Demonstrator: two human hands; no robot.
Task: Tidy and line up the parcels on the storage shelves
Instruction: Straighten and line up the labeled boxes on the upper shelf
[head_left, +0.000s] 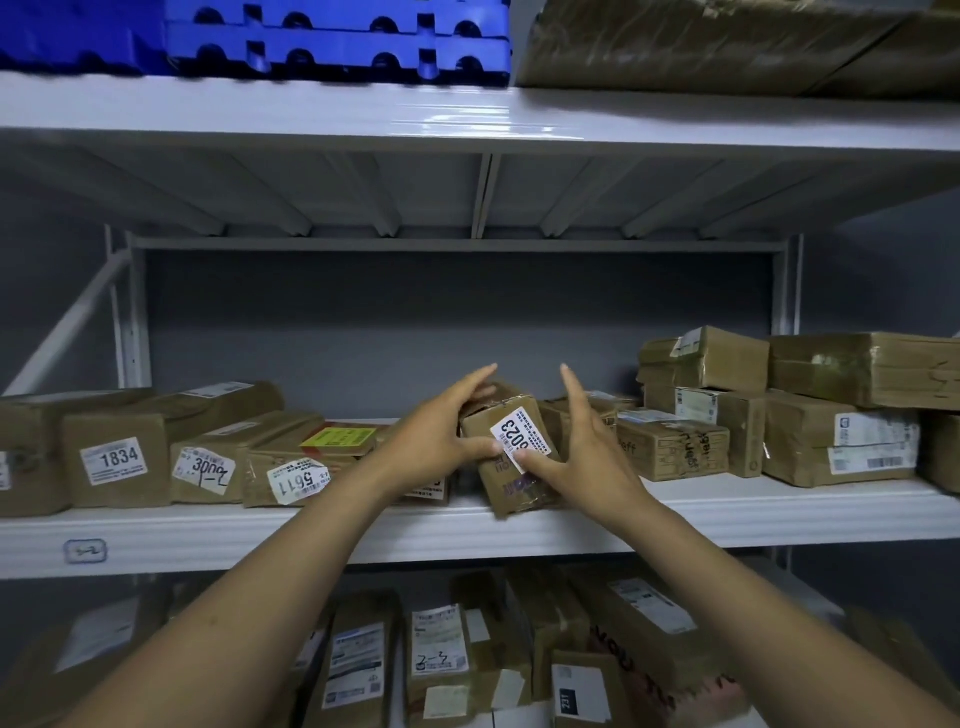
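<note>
The left hand (436, 436) grips a tilted parcel (506, 491) at the shelf (208, 530) edge, the straight-fingered right hand (587, 457) touching it, likely squaring it up

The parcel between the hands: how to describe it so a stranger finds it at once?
On the middle white shelf, look between the left row and the right stack. The small brown parcel there is tilted, gripped by the left hand; only its sideways white label ends 023.
</note>
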